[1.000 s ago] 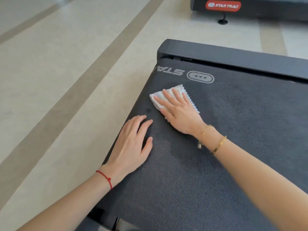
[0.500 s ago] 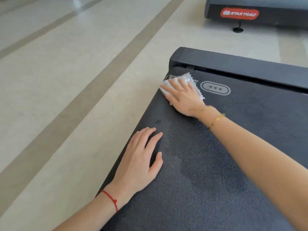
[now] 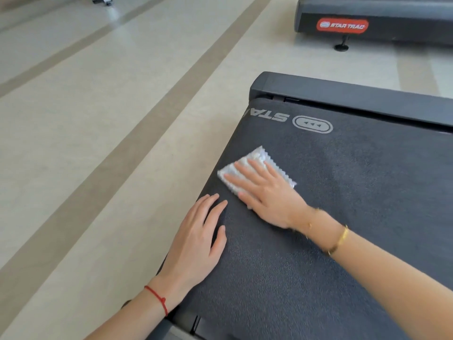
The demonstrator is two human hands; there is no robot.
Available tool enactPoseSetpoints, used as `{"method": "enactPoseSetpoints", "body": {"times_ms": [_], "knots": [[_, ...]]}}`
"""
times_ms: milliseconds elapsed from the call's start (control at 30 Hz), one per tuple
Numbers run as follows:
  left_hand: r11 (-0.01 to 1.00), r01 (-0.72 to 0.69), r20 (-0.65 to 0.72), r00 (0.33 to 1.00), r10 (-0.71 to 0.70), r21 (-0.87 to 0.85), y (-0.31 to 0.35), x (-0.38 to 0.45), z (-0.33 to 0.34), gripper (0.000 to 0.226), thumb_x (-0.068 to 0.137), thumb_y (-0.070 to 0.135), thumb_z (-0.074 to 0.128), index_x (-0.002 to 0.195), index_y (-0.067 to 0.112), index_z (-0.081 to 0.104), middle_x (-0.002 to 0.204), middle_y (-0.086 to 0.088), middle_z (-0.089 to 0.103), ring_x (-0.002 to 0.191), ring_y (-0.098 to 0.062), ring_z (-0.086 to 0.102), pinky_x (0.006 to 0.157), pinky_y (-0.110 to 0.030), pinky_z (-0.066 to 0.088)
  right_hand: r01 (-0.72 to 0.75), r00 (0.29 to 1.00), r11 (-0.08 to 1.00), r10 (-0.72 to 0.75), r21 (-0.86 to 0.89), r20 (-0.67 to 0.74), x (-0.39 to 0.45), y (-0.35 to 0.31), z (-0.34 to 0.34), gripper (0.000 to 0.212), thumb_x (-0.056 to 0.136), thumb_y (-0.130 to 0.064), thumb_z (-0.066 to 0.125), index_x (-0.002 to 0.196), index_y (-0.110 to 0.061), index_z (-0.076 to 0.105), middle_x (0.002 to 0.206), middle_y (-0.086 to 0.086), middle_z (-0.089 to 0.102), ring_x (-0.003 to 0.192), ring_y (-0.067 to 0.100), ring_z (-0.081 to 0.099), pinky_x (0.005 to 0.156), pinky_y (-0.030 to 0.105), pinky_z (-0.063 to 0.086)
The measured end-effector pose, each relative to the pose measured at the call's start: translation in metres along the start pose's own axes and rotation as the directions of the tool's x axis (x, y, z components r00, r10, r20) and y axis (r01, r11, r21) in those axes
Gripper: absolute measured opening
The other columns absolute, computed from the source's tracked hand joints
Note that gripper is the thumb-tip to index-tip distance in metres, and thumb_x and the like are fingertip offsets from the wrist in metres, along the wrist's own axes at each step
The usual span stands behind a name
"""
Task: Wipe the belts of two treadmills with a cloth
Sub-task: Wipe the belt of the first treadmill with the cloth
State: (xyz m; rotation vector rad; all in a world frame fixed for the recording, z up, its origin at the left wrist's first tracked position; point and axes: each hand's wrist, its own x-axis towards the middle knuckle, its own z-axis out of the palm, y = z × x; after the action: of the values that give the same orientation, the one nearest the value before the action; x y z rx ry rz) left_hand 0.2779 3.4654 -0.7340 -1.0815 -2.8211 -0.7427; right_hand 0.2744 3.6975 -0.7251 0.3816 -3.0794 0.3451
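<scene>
A dark grey treadmill belt [image 3: 355, 192] with a printed logo near its far end fills the right of the view. My right hand [image 3: 267, 192] lies flat, fingers straight, on a folded white cloth [image 3: 255, 158] and presses it onto the belt near the left edge. My left hand [image 3: 196, 239] rests flat on the belt's left edge, just below the cloth, holding nothing. A second treadmill [image 3: 377, 18] with a red Star Trac label stands at the top right.
The near treadmill's dark end cap [image 3: 343, 94] crosses behind the belt. Pale tiled floor [image 3: 98, 143] with darker stripes spreads to the left. A small piece of equipment [image 3: 101, 0] shows at the top left. The far treadmill's foot [image 3: 341, 46] stands on the floor.
My right hand has drawn the cloth back from the logo at the belt's far end toward me, close to my left hand. The left hand has stayed on the belt's edge.
</scene>
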Motion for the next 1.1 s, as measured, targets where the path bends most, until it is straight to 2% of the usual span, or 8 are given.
{"method": "enactPoseSetpoints", "body": {"times_ms": [133,333,533,667,767,867,1000,1100], "knots": [[1.000,0.005,-0.018,1.000,-0.006,-0.027,0.000,-0.001,0.001,0.044,0.098,0.022,0.047,0.140,0.009,0.052,0.149,-0.006,0.044,0.142,-0.023,0.037,0.116,-0.042,0.033,-0.007,0.999,1.000,0.006,0.020,0.032,-0.029,-0.007,0.004,0.051,0.103,-0.050,0.010,0.154,-0.042,0.012,0.164,-0.008,0.008,0.151,0.016,-0.002,0.121,0.034,-0.009],[1.000,0.002,-0.031,1.000,-0.002,-0.020,0.001,-0.002,0.002,0.043,0.096,0.015,0.054,0.138,0.008,0.052,0.148,-0.007,0.045,0.141,-0.025,0.037,0.117,-0.041,0.032,-0.462,0.886,0.887,0.460,-0.020,-0.067,0.003,0.015,-0.008,0.050,0.105,-0.040,0.017,0.155,-0.036,0.014,0.164,0.001,0.011,0.151,0.029,0.002,0.122,0.048,0.001],[1.000,-0.018,-0.026,1.000,0.018,0.005,0.002,-0.004,0.001,0.043,0.096,0.014,0.053,0.138,0.005,0.052,0.147,-0.010,0.045,0.139,-0.026,0.038,0.116,-0.040,0.033,-0.146,0.989,0.988,0.147,0.058,-0.018,-0.087,-0.065,0.016,0.050,0.104,-0.048,0.009,0.154,-0.042,0.011,0.164,-0.006,0.011,0.152,0.021,0.000,0.123,0.041,-0.004],[1.000,-0.019,-0.022,1.000,0.020,0.023,0.003,-0.003,0.000,0.043,0.096,0.013,0.053,0.138,0.004,0.052,0.146,-0.011,0.045,0.139,-0.027,0.039,0.117,-0.039,0.032,-0.204,0.978,0.979,0.204,-0.008,-0.043,-0.110,-0.036,0.008,0.049,0.106,-0.044,0.014,0.154,-0.041,0.010,0.163,-0.006,0.012,0.152,0.021,0.003,0.123,0.040,-0.001],[0.999,-0.018,-0.013,1.000,0.019,0.040,0.006,-0.002,-0.001,0.042,0.097,0.014,0.052,0.137,0.004,0.053,0.145,-0.011,0.046,0.138,-0.028,0.040,0.117,-0.039,0.031,-0.447,0.892,0.890,0.436,-0.088,-0.119,-0.085,0.012,-0.009,0.050,0.106,-0.033,0.023,0.155,-0.034,0.011,0.160,0.006,0.019,0.148,0.031,0.013,0.119,0.050,0.013],[0.998,-0.032,0.007,0.999,0.032,0.058,0.014,0.007,0.000,0.042,0.098,0.017,0.050,0.138,0.006,0.052,0.146,-0.010,0.045,0.139,-0.027,0.038,0.118,-0.038,0.029,-0.630,0.771,0.776,0.630,0.038,-0.092,-0.063,0.018,-0.014,0.050,0.106,-0.038,0.019,0.155,-0.035,0.012,0.164,0.004,0.009,0.151,0.031,0.001,0.122,0.050,-0.001],[0.995,-0.064,0.041,0.997,0.060,0.080,0.028,0.031,0.006,0.043,0.099,0.019,0.048,0.141,0.007,0.050,0.147,-0.010,0.044,0.139,-0.025,0.037,0.116,-0.045,0.030,-0.419,0.905,0.907,0.421,0.039,-0.066,-0.091,-0.029,0.002,0.053,0.102,-0.047,0.013,0.154,-0.041,0.011,0.165,-0.003,0.007,0.152,0.026,-0.002,0.122,0.042,-0.008],[0.991,-0.094,0.072,0.994,0.087,0.099,0.036,0.049,0.013,0.044,0.100,0.020,0.046,0.142,0.007,0.047,0.148,-0.010,0.042,0.140,-0.024,0.035,0.116,-0.045,0.029,-0.319,0.948,0.946,0.320,0.054,0.003,-0.123,-0.031,0.000,0.053,0.100,-0.052,0.006,0.152,-0.047,0.005,0.164,-0.011,0.003,0.152,0.017,-0.005,0.121,0.035,-0.012]]}}
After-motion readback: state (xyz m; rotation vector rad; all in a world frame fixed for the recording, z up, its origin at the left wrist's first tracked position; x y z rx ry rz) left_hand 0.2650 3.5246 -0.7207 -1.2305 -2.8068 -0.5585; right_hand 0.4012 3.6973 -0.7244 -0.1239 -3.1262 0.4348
